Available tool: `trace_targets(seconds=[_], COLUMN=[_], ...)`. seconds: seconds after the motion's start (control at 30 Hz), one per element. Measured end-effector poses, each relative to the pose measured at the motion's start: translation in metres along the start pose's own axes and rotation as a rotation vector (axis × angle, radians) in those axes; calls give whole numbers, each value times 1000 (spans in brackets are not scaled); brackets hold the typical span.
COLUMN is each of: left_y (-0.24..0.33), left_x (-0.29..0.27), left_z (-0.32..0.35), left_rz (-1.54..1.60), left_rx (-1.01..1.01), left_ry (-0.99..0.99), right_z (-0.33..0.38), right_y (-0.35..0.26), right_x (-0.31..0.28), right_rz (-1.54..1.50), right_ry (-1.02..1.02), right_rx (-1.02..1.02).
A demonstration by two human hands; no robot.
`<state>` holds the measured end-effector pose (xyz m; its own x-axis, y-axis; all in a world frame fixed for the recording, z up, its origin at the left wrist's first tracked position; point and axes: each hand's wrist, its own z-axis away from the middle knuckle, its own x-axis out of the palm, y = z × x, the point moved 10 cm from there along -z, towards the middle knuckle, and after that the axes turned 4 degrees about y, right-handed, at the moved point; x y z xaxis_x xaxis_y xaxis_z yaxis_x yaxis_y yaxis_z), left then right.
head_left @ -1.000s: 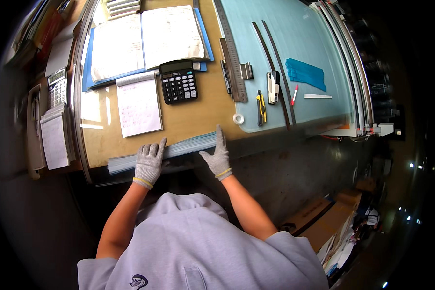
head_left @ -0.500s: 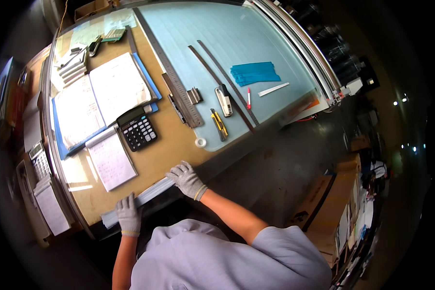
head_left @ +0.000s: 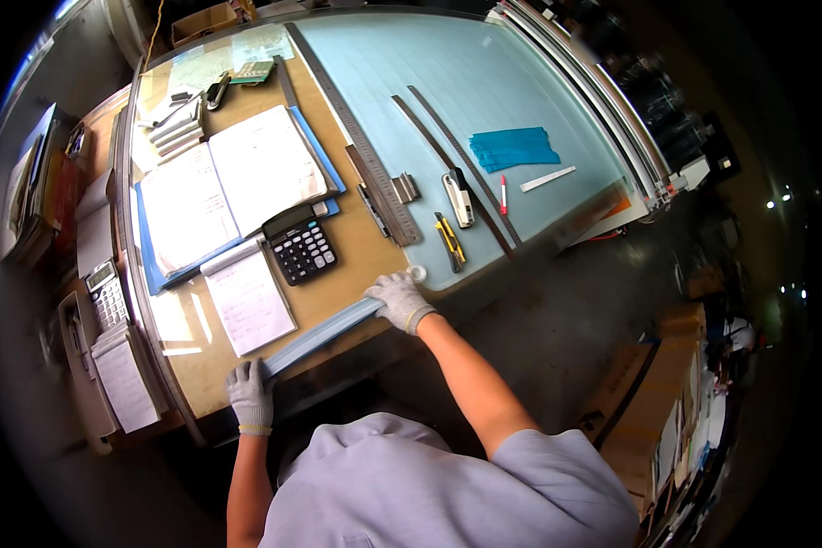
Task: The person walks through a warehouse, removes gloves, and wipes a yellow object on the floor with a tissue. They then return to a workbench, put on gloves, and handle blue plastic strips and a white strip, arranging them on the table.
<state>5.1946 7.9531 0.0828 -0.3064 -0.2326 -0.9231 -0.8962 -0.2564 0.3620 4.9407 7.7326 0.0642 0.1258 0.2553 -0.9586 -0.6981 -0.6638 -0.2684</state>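
A bundle of long, thin, pale bluish strips [head_left: 324, 336] lies at a slant along the table's front edge, between my two gloved hands. My right hand [head_left: 400, 301], in a grey knit glove, is closed around the bundle's right end, close to a small roll of white tape [head_left: 416, 273]. At the other end, my left hand [head_left: 248, 398], gloved the same way, has its fingers bent over the table edge and gripping at the strips' tip. A notepad with handwriting [head_left: 248, 306] lies just beyond the strips, beside a black calculator [head_left: 300, 245].
Farther off are an open binder of papers [head_left: 263, 164], a steel ruler [head_left: 361, 137], a yellow cutter knife [head_left: 449, 242], a stapler [head_left: 459, 199], a red marker [head_left: 503, 195] and blue strips [head_left: 515, 148]. Cardboard boxes [head_left: 621, 393] stand at the right.
The bundle has shifted rightward along the table edge relative to my left hand. Its left end, which stuck out past that hand, now meets it. The whole view has turned slightly.
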Motion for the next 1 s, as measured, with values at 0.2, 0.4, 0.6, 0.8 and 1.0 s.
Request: trace_targets(seconds=[0.2, 0.4, 0.6, 0.8, 1.0], left_y=[6, 5, 7, 46, 125], left_x=[-3, -1, -3, -5, 7], left_z=[9, 5, 4, 8, -28], left_rz=[12, 2, 29, 66, 11], left_rx=[25, 45, 76, 127, 187], left_ry=[45, 61, 37, -21, 26], right_z=[27, 26, 33, 82, 103], right_y=[-16, -15, -13, 6, 82], right_x=[-4, -3, 4, -13, -34], right_rz=[94, 66, 101, 48, -42], right_ry=[226, 268, 88, 55, 119], right_rx=[-28, 15, -53, 45, 73])
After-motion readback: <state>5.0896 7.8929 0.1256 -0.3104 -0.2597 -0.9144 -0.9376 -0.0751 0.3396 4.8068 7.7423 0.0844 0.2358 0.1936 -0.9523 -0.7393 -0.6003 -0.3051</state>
